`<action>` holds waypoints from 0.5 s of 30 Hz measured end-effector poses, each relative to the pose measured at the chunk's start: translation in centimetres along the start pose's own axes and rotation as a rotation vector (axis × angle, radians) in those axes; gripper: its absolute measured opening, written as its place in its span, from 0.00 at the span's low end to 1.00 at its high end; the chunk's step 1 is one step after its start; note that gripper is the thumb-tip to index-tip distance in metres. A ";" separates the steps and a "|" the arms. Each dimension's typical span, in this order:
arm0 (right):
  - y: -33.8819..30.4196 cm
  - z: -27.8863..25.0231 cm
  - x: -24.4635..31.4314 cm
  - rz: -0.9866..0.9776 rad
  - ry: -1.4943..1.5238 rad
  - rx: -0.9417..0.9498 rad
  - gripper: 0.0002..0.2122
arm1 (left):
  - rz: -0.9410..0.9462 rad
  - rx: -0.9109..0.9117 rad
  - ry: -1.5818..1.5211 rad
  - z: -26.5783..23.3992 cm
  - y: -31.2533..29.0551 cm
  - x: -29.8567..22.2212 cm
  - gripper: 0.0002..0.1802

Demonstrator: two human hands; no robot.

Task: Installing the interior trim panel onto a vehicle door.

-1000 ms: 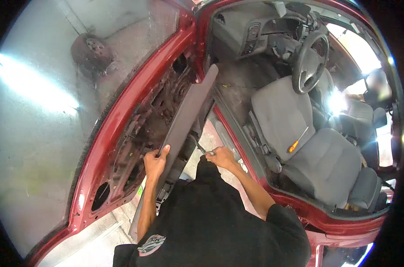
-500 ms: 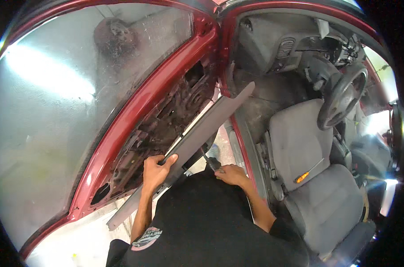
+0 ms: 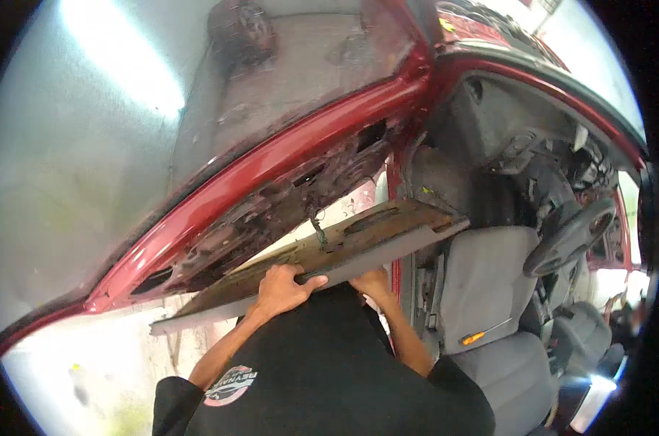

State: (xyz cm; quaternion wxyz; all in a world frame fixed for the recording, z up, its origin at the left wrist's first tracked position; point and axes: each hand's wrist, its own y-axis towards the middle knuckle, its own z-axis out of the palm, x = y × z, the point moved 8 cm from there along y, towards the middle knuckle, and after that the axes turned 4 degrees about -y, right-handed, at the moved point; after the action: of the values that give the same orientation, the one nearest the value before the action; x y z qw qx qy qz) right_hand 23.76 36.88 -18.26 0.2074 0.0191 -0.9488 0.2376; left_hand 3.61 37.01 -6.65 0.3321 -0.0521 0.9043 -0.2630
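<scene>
A long grey door trim panel [image 3: 387,251] lies slantwise across my front, its brown, rough back face turned up toward me. My left hand [image 3: 282,289] is closed over its near edge, thumb on the grey side. Farther right, my right hand [image 3: 373,282] holds the panel from below the same edge; its fingertips are hidden behind it. Dark wiring [image 3: 319,229] hangs between the panel and the open red car door [image 3: 271,156]. The door's inner metal frame [image 3: 271,211] is bare, with openings in it.
To the right is the car's interior, with a grey seat [image 3: 482,280] and a steering wheel [image 3: 571,236]. A screwdriver with an orange handle [image 3: 473,338] lies on the seat. The door window [image 3: 308,65] rises at the far left. Pale floor [image 3: 90,356] shows below the door.
The panel has tipped over, so its back face now shows, and its far end has swung toward the seat. Both hands have stayed at it. My view has shifted.
</scene>
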 end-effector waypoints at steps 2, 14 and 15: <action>0.2 1.9 1.1 -0.068 -0.056 -0.210 0.18 | -0.003 0.023 -0.010 -0.2 -0.1 0.1 0.37; 2.3 4.7 -0.3 -0.153 0.148 -0.723 0.17 | 0.104 -0.037 -0.092 -1.1 -0.1 0.7 0.34; 2.5 5.6 -0.5 -0.180 0.033 -0.686 0.17 | 0.108 -0.033 -0.092 -0.8 -0.3 0.9 0.34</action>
State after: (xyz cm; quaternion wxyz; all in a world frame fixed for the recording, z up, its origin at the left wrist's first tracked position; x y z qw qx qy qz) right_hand 21.77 36.49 -24.06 0.2373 0.0281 -0.9644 -0.1136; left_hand 2.40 36.82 -6.50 0.3862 -0.0207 0.8938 -0.2269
